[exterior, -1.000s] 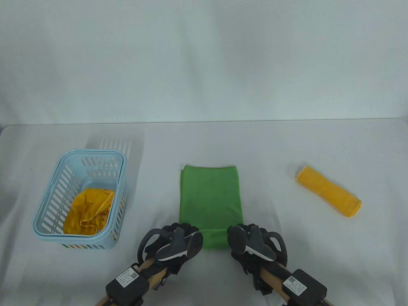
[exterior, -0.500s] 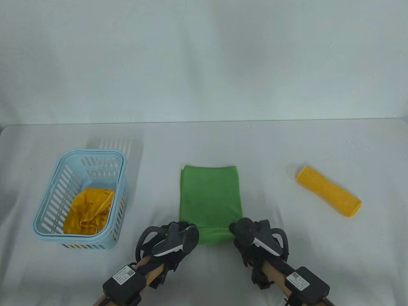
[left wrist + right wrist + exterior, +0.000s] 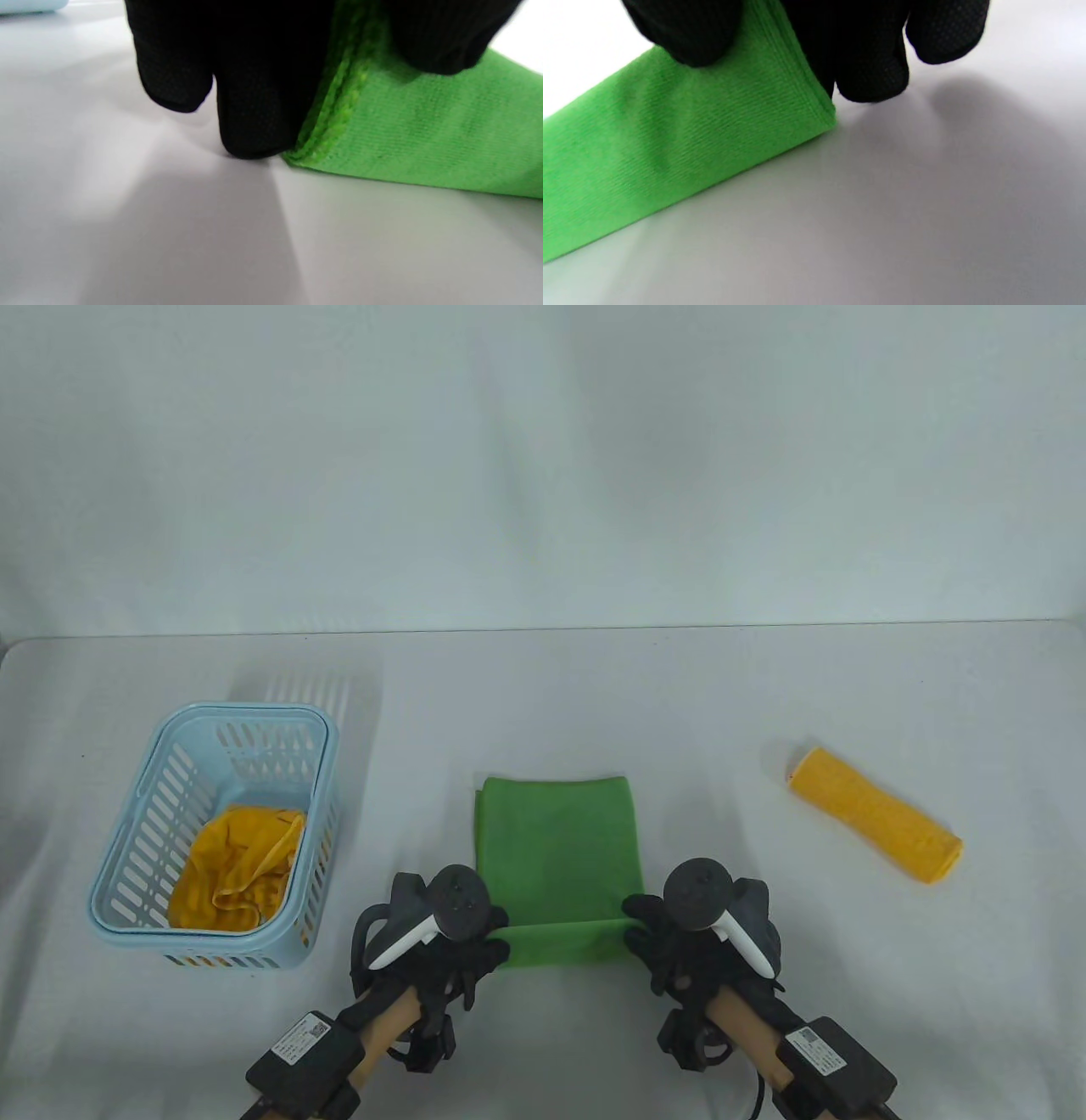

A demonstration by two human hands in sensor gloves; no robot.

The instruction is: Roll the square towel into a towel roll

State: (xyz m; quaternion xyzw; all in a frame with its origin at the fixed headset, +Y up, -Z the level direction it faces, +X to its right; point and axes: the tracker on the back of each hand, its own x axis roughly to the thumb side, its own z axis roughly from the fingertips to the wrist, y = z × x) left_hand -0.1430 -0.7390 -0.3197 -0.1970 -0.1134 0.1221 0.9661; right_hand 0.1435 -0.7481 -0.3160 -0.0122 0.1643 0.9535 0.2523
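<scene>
White table [image 3: 543, 687] against a pale wall. Left hand [image 3: 441, 937] and right hand [image 3: 691, 937], palms down, each pinch a near corner of the green towel [image 3: 556, 848] at centre; its near edge is turned up into a first fold. Wrist views alone show the thumbs above and fingers [image 3: 258, 106] beside the stitched hem, fingertips meeting the table. Left: basket [image 3: 119, 891]; right: yellow roll [image 3: 874, 813].
</scene>
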